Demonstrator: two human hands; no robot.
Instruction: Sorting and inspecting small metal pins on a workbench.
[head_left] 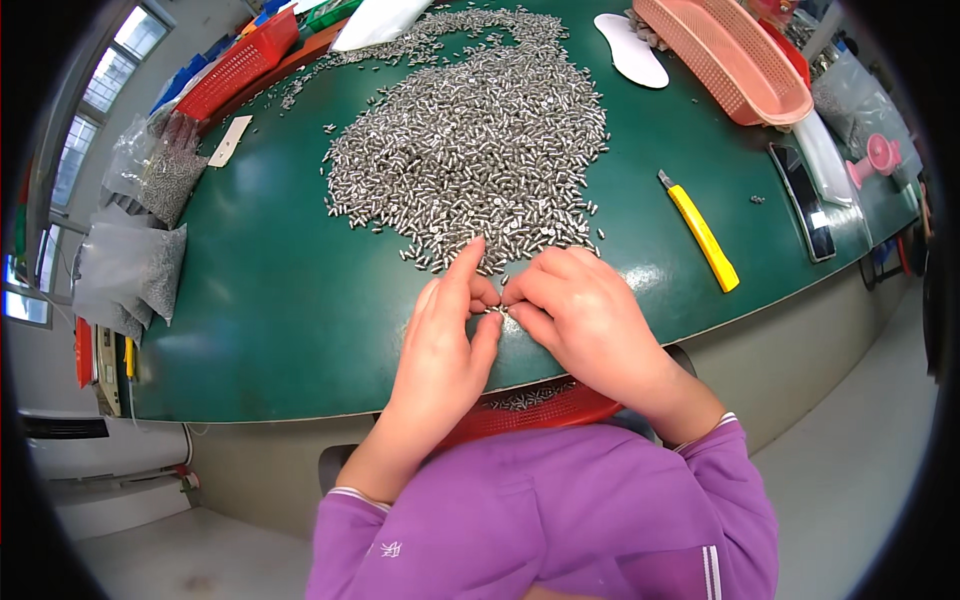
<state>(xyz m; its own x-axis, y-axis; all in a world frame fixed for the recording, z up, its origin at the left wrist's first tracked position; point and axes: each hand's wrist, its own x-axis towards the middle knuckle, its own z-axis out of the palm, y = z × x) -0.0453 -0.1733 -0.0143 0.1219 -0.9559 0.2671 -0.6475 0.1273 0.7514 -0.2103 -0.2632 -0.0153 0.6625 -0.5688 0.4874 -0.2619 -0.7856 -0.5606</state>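
A broad heap of small, shiny, silver-grey metal pins (465,150) covers the middle of the green table (270,300). Just off its near edge, my two hands meet over a few of these pins. My left hand (440,340) points its index finger up toward the heap, while its thumb and curled fingers close around the pins at the tabletop. Thumb and bent index finger of my right hand (585,310) pinch at the same small group from the other side. How many pins sit between the fingertips is hidden.
A yellow utility knife (705,240) and a phone (803,203) lie to the right. Pink basket (735,60) and white insole-shaped piece (632,50) are at back right. Pin-filled bags (130,270) and a red basket (240,65) stand left. Below the edge, a red basket (530,412) holds pins.
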